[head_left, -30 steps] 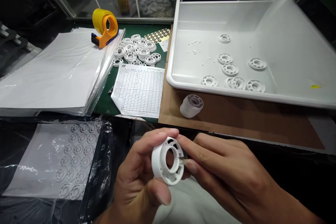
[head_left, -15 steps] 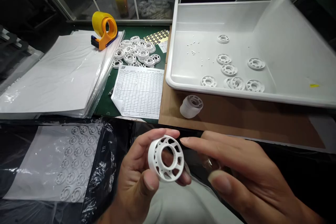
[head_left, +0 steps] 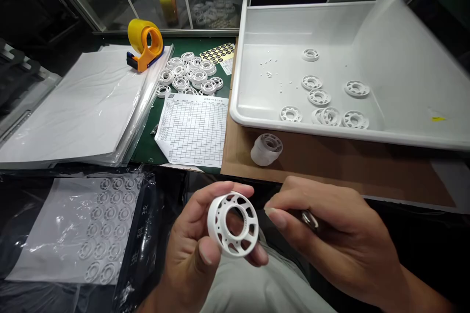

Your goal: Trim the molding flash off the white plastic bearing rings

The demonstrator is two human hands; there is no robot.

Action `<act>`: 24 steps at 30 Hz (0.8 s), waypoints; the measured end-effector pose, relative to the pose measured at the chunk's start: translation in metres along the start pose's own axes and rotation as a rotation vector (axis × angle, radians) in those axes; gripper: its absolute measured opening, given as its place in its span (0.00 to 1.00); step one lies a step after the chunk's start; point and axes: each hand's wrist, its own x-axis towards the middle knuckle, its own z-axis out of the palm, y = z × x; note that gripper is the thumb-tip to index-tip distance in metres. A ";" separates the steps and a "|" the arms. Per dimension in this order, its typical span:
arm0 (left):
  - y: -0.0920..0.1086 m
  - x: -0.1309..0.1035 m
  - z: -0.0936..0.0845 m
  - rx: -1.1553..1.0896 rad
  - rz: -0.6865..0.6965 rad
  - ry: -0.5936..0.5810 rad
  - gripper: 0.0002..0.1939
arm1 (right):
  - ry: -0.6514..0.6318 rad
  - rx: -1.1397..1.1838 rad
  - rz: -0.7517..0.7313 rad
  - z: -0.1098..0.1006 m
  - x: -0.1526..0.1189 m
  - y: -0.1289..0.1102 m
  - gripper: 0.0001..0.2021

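My left hand [head_left: 193,242] is closed round a white plastic ring [head_left: 213,222], gripping it by its outer wall. The ring's spoked face, with a round hole in the middle, is tilted toward me and to the right. Just right of it, my right hand [head_left: 338,239] has thumb and forefinger pinched together, apart from the ring. A slim shiny metal tool [head_left: 310,220] shows within that hand; most of it is hidden by the fingers. Beyond the hands, a short stack of white rings [head_left: 262,154] stands on brown cardboard [head_left: 330,171].
A large white tray [head_left: 367,134] holds several loose rings and small white scraps. Left of it lie a printed form [head_left: 194,132], a heap of rings [head_left: 198,76], a sticker sheet [head_left: 220,53] and white sheets [head_left: 73,102] under a tape dispenser [head_left: 147,46]. Bagged rings [head_left: 110,212] lie lower left.
My right thumb and forefinger have closed from a spread position into a pinch, and the metal tool shows more clearly. The ring in my left hand has hardly moved.
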 end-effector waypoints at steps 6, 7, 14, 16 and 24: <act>0.001 0.001 0.000 -0.034 -0.010 -0.014 0.23 | 0.042 0.018 -0.033 0.001 -0.001 0.003 0.05; 0.001 0.001 -0.001 -0.038 -0.016 -0.020 0.23 | 0.042 0.037 -0.052 0.002 -0.002 0.005 0.06; -0.004 0.004 -0.011 0.007 -0.043 -0.127 0.22 | -0.073 0.029 -0.212 0.008 -0.005 0.008 0.13; -0.007 0.005 -0.013 0.024 -0.068 -0.135 0.23 | -0.108 0.023 -0.195 0.005 -0.003 0.007 0.20; -0.010 0.005 -0.020 0.145 -0.113 -0.217 0.30 | -0.175 -0.191 -0.123 -0.005 -0.007 0.000 0.18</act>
